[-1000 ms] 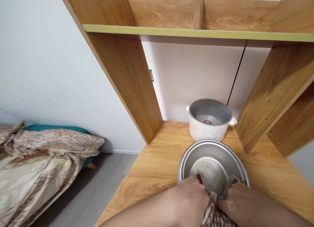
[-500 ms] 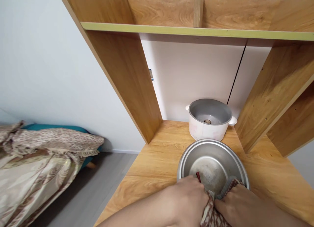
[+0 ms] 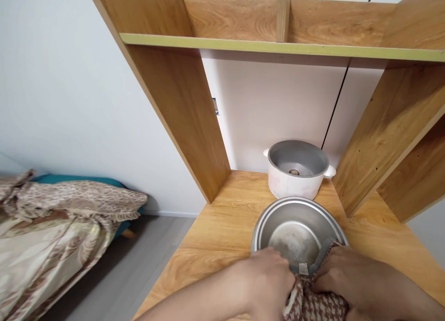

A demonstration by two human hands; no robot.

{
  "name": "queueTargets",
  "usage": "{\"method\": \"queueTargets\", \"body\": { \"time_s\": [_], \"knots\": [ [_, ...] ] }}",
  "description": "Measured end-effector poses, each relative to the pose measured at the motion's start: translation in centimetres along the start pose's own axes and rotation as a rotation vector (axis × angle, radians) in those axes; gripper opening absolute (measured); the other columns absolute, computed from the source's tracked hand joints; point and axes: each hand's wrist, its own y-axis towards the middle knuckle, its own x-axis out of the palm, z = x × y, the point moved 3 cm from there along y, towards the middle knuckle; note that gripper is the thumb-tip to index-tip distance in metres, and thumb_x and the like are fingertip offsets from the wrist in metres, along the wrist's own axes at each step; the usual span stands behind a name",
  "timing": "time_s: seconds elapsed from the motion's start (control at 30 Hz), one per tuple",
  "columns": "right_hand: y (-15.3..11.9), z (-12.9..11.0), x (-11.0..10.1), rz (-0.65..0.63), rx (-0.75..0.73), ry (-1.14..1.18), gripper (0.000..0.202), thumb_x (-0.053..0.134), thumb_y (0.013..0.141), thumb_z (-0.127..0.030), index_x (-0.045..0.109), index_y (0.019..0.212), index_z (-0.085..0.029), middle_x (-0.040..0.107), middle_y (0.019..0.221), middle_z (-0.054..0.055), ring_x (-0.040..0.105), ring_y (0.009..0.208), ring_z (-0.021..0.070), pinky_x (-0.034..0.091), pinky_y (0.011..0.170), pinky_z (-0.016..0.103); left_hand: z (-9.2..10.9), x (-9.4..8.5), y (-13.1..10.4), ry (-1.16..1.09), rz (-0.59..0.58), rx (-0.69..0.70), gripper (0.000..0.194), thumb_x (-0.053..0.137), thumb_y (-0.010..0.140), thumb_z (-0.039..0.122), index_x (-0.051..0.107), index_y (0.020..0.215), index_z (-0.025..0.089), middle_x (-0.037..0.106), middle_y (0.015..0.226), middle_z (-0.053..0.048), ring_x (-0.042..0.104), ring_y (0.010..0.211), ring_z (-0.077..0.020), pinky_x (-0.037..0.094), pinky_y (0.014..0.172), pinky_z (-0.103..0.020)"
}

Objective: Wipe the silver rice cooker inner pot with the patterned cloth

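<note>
A brown-and-white patterned cloth (image 3: 321,307) with a grey edge and a small pale tag is bunched over the near side of a round metal pot (image 3: 264,228). My left hand (image 3: 269,274) is closed on the cloth's left part at the pot's near-left rim. Gripping its right part is my right hand (image 3: 335,272), at the near-right rim. The fingertips of both hands are hidden. The pot's scuffed inside bottom shows past the cloth. Just behind it stands a white rice cooker body (image 3: 294,185) with a grey interior and side handles.
The pot and cooker stand on a wooden desktop (image 3: 208,233). Upright wooden panels (image 3: 181,108) flank them, and a shelf with a yellow-green edge (image 3: 243,45) crosses above. At left, patterned bedding (image 3: 69,228) covers a teal bed frame beside the grey floor.
My right hand has shifted slightly right and spread the cloth, so more of its patterned side and a pale tag show. The dark red tip by my left hand is out of sight.
</note>
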Motion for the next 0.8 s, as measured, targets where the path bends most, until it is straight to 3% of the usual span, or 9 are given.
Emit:
{"method": "queueTargets", "body": {
  "time_s": [0.17, 0.37, 0.57, 0.7, 0.8],
  "knots": [
    [-0.1, -0.4, -0.1, -0.041, 0.066, -0.056, 0.022, 0.078, 0.079, -0.042, 0.079, 0.095, -0.026, 0.081, 0.096, 0.009, 0.075, 0.092, 0.035, 0.052, 0.083, 0.041, 0.1, 0.1, 0.0, -0.021, 0.009, 0.003, 0.023, 0.079, 0.07, 0.04, 0.08, 0.08, 0.02, 0.081, 0.078, -0.01, 0.08, 0.076, -0.032, 0.061, 0.068, -0.037],
    [0.0, -1.7, 0.2, -0.086, 0.166, -0.25, 0.025, 0.068, 0.093, -0.043, 0.079, 0.087, -0.021, 0.08, 0.08, 0.01, 0.074, 0.071, 0.0329, 0.051, 0.075, 0.043, 0.8, -0.7, -0.5, -0.013, -0.07, -0.048, 0.031, 0.074, 0.082, 0.045, 0.083, 0.091, 0.016, 0.082, 0.083, -0.015, 0.08, 0.08, -0.0336, 0.063, 0.08, -0.043],
    [1.3, -1.7, 2.1, -0.018, 0.136, -0.328, 0.024, 0.069, 0.096, -0.04, 0.081, 0.085, -0.022, 0.08, 0.075, 0.007, 0.071, 0.059, 0.0301, 0.044, 0.062, 0.04, 1.2, -1.0, -0.9, -0.001, -0.039, -0.056, 0.021, 0.076, 0.077, 0.035, 0.081, 0.089, 0.019, 0.081, 0.082, -0.013, 0.08, 0.081, -0.0339, 0.062, 0.078, -0.043],
    [2.0, -1.4, 3.7, -0.109, 0.202, -0.391, 0.031, 0.069, 0.099, -0.043, 0.082, 0.083, -0.02, 0.079, 0.071, 0.01, 0.071, 0.056, 0.032, 0.042, 0.059, 0.041, 1.4, -0.8, -0.9, -0.011, -0.02, -0.039, 0.019, 0.076, 0.077, 0.033, 0.081, 0.088, 0.018, 0.081, 0.082, -0.014, 0.079, 0.079, -0.0343, 0.06, 0.075, -0.042],
    [2.3, -1.6, 4.1, -0.098, 0.229, -0.374, 0.024, 0.072, 0.098, -0.038, 0.082, 0.087, -0.019, 0.081, 0.077, 0.01, 0.074, 0.06, 0.0318, 0.044, 0.06, 0.039, 1.6, -0.8, -1.0, -0.011, 0.008, -0.031, 0.019, 0.073, 0.081, 0.029, 0.082, 0.091, 0.016, 0.08, 0.08, -0.015, 0.079, 0.075, -0.0336, 0.059, 0.074, -0.042]
  ]
}}
